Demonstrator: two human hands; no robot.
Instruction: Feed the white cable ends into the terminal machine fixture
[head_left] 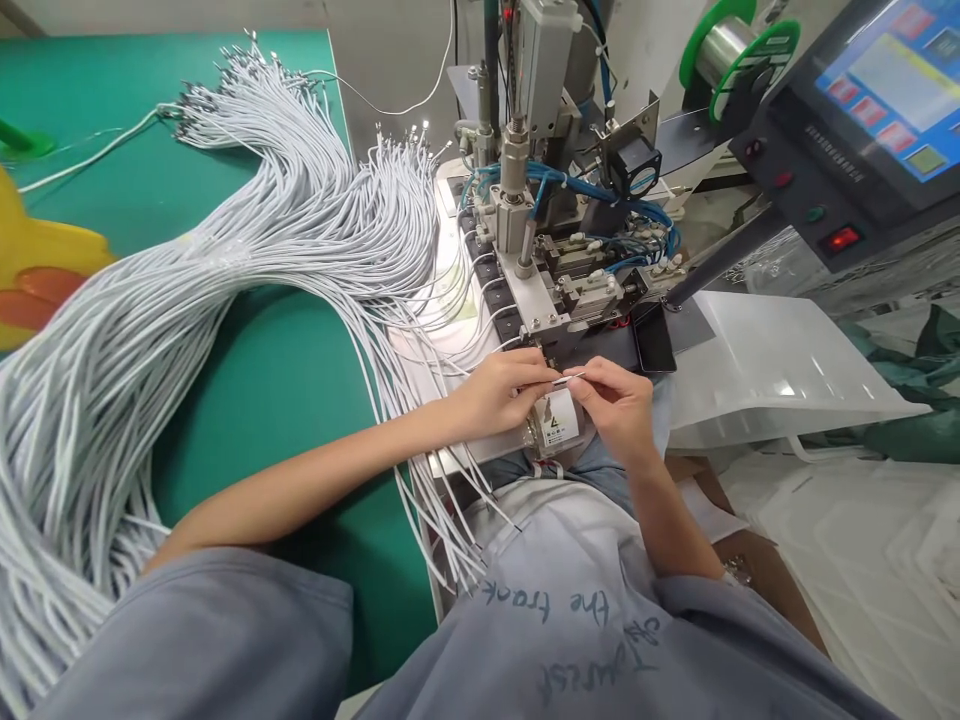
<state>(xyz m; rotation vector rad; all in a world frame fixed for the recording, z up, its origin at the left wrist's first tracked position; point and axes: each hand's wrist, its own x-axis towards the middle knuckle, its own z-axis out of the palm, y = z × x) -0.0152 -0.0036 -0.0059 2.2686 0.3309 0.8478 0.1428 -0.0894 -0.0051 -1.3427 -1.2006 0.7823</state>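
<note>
Workshop, pneumatic machine (514, 230), control screen (896, 85), bundled cables (300, 235)

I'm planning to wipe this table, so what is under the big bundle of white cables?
Green tabletop shows along both sides of the bundle, so it probably continues beneath. Whatever else lies directly under the bundle is covered and cannot be seen.

The machine (514, 225) bars the way forward, white cables (285, 230) crowd the left; between monitor (855, 130) and pale sheet (795, 360), room seems open.
</note>
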